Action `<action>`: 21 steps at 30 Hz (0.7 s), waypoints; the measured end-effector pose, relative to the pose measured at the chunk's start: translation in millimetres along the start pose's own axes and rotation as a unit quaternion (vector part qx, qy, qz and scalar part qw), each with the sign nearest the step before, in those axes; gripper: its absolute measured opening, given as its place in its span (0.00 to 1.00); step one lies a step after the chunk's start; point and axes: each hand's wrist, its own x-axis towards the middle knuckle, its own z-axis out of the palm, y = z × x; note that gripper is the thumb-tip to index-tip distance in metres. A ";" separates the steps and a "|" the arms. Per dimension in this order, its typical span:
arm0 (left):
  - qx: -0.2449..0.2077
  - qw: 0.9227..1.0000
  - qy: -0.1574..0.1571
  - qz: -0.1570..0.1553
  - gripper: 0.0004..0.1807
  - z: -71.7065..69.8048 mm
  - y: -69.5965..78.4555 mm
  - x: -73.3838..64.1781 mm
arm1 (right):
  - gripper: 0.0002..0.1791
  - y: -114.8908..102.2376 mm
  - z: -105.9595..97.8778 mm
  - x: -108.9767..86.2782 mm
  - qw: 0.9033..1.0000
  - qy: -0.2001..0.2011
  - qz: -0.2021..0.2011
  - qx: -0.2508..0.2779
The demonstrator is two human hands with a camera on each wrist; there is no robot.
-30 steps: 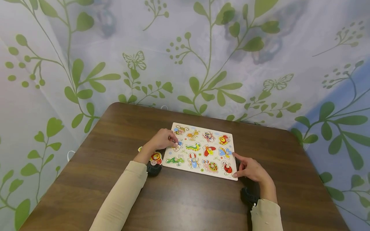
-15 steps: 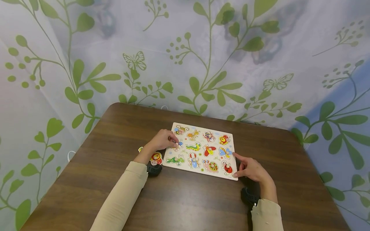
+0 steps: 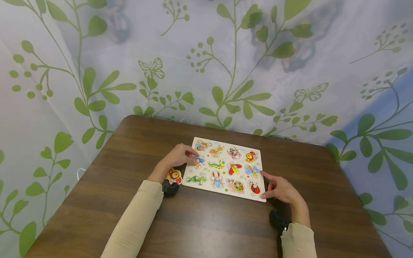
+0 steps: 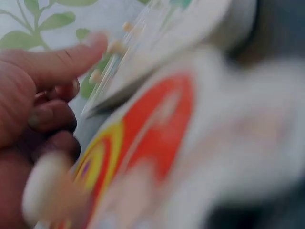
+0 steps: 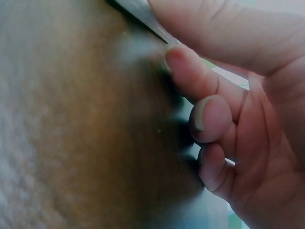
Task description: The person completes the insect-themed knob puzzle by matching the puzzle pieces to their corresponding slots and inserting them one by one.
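A pale wooden peg puzzle board [image 3: 208, 187] with colourful insect pieces lies on the table. My left hand [image 3: 180, 156] is over its left side, fingertips beside the knob of the blue ant piece [image 3: 201, 162]. In the left wrist view one finger [image 4: 71, 59] reaches to a small knob [image 4: 116, 46], other fingers curled below; no clear pinch shows. My right hand [image 3: 282, 190] rests at the board's right edge, straight index finger and thumb touching it apart from each other. In the right wrist view the other fingers [image 5: 209, 119] bend loosely beside the board's edge.
A loose red and yellow insect piece [image 3: 174, 176] lies left of the board, under my left wrist; it looms blurred in the left wrist view. Dark wrist devices [image 3: 170, 189] sit on both wrists. Behind the brown table [image 3: 200, 225] hangs a leaf-patterned cloth [image 3: 174, 46].
My left fingers have parted slightly and the hand has drawn a little left, showing more of the blue ant piece. My right hand stays at the board's edge.
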 end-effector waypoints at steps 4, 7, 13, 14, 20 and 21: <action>-0.010 1.000 0.003 -0.010 0.12 -21.4 -2.0 -12.0 | 0.55 0.0 0.2 0.5 1.000 0.000 -0.002 -0.003; -0.002 1.000 0.001 -0.019 0.12 -39.9 -3.8 -24.0 | 0.55 -0.4 -0.1 1.1 1.000 0.001 -0.002 -0.004; 0.052 0.996 -0.072 -0.011 0.15 -67.6 -7.5 -45.4 | 0.55 -0.7 -0.7 1.7 1.000 -0.001 0.000 -0.002; 0.056 0.994 -0.096 -0.007 0.15 -70.1 -7.3 -47.9 | 0.55 -0.4 -0.6 1.8 1.000 -0.002 0.000 -0.002; 0.050 0.971 -0.232 -0.012 0.14 -70.3 4.2 -55.4 | 0.55 0.5 0.2 1.5 1.000 0.000 -0.003 -0.005; 0.048 0.968 -0.244 -0.021 0.14 -68.6 6.2 -55.9 | 0.55 0.3 0.6 1.3 1.000 0.000 -0.005 -0.004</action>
